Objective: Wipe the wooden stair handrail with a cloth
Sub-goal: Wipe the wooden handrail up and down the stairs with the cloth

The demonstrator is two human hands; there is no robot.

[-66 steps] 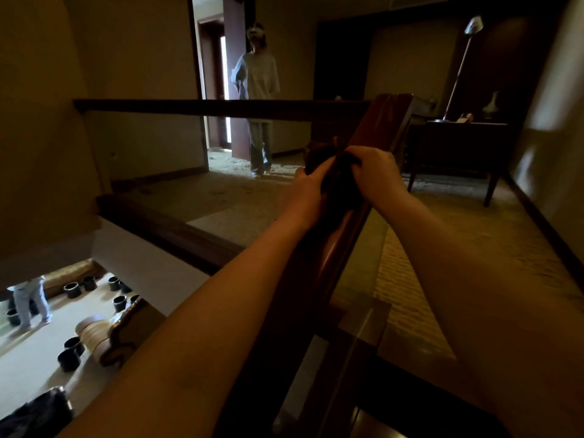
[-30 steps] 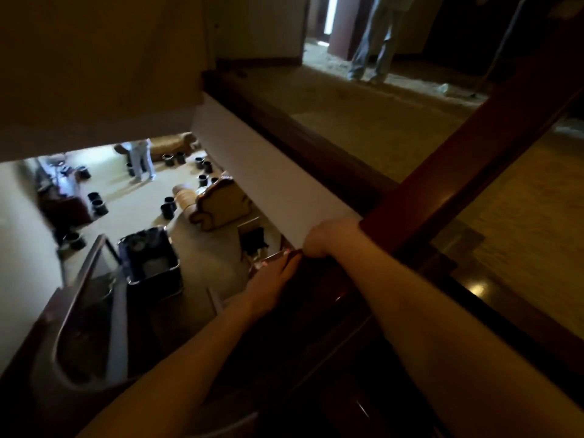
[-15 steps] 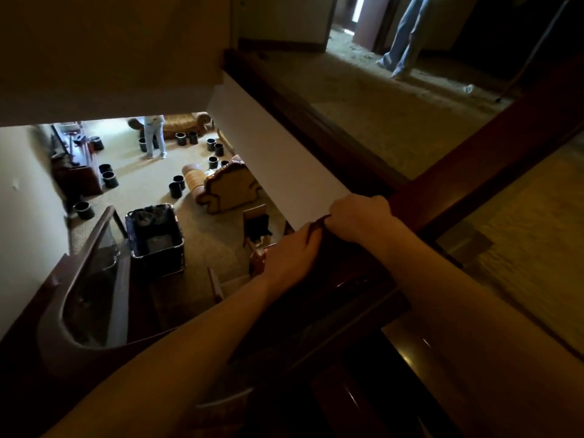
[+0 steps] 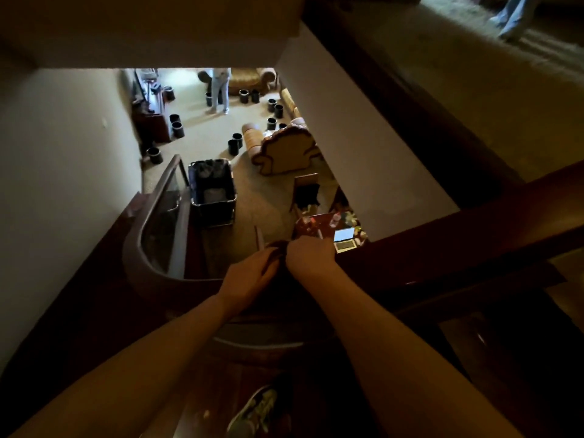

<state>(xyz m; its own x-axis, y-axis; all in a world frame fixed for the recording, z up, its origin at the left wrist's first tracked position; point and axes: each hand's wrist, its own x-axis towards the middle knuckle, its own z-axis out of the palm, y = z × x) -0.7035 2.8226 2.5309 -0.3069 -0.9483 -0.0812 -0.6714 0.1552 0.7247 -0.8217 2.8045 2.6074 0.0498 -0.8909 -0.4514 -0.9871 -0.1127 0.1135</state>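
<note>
The dark wooden handrail (image 4: 458,235) slopes from the upper right down to the middle of the view, then curves left around the stairwell (image 4: 139,248). A dark cloth (image 4: 277,251) lies bunched on the rail at the bend, mostly hidden in shadow between my hands. My left hand (image 4: 249,276) presses on the cloth from the left with fingers curled over it. My right hand (image 4: 311,256) is fisted on the cloth's right side, resting on the rail. Both forearms reach in from the bottom.
Beyond the rail the stairwell drops to a lower floor with a wheeled bin (image 4: 213,188), an armchair (image 4: 284,153), several black pots (image 4: 235,143), a laptop (image 4: 344,239) and a standing person (image 4: 219,90). Another person's legs (image 4: 513,17) stand on the upper landing. My shoe (image 4: 256,412) shows below.
Both hands slid with the cloth down the rail from its upper part to the lower bend. The view tipped from the landing down into the stairwell.
</note>
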